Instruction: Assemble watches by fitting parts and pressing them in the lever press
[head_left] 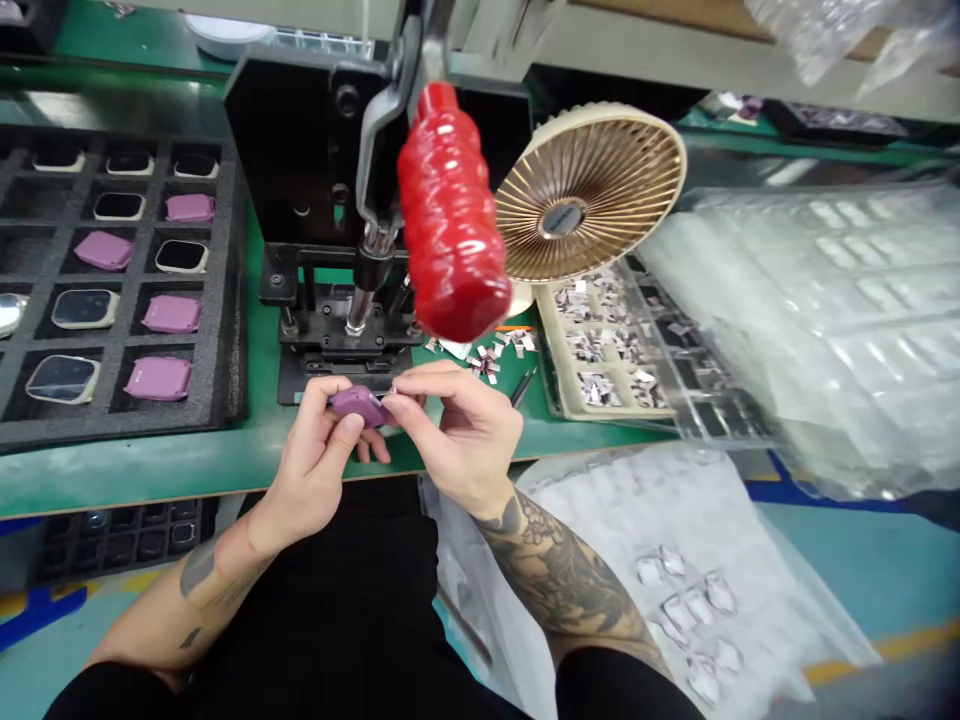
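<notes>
Between the thumb and fingers of my left hand (307,460) is a small purple watch case (358,404), held tilted over the front edge of the bench. My right hand (469,430) is closed in a pinch at the case's right end. Something tiny and pale shows at those fingertips, too small to name. Just behind my hands stands a black hand press (345,325) with a red ridged handle (454,220). Small pale tabs (487,360) lie loose on the green bench, near a dark pen-like tool (523,388).
At left, a black foam tray (217,350) holds several watch bodies (85,309), some purple. A round fan (592,195) stands right of the press. Beyond it are a compartment box (559,395) of small parts and stacked clear plastic trays (825,300). A plastic sheet (622,500) hangs below the bench.
</notes>
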